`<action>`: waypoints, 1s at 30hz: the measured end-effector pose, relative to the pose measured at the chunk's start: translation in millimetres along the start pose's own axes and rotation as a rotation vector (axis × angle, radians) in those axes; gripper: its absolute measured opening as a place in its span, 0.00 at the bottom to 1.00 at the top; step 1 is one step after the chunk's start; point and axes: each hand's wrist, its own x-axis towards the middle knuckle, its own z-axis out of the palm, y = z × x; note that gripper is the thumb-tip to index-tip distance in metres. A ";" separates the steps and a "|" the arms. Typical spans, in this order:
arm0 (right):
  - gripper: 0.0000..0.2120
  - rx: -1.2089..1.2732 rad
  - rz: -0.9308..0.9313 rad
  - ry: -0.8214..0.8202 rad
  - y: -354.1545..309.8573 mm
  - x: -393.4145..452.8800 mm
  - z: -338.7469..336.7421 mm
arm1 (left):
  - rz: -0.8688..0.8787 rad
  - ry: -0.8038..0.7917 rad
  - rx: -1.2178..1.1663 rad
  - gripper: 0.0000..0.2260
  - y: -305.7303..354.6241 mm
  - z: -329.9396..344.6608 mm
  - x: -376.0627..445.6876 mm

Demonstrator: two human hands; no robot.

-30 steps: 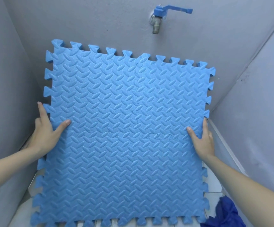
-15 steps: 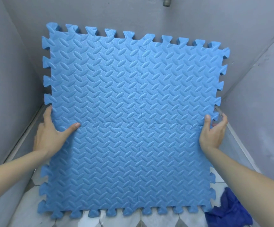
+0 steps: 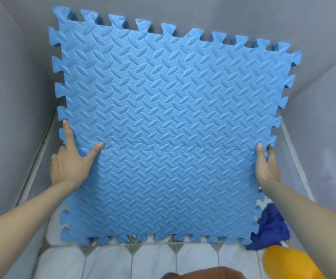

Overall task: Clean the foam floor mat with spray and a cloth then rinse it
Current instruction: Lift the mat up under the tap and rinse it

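Since a second ago the mat (image 3: 169, 133) has come up and toward me — its top edge now covers the spot where the tap showed, and I no longer see the tap at all. I hold the mat upright in front of the grey walls (image 3: 12, 87), its bottom edge just above the pale tiled floor (image 3: 153, 258). My left hand (image 3: 70, 164) lies spread on the left edge, thumb on the face, forefinger along the teeth; my right hand (image 3: 266, 166) pinches the right edge, thumb in front, fingers wrapped behind.

I judge the foam light and springy but floppy, since it is four tiles locked together; the seams cross near the middle and could part if I twist. Gripping both side edges at mid-height, as now, seems safest, and wet foam may turn slippery.

A dark blue cloth (image 3: 271, 228) lies low on the right, partly behind the mat. The yellow thing (image 3: 287, 264) at the corner is cut off — possibly the spray bottle, but I cannot tell.
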 end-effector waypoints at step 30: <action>0.34 -0.739 0.159 -0.725 -188.1 -90.2 -318.4 | -0.243 -0.661 0.376 0.42 191.7 -272.0 -80.0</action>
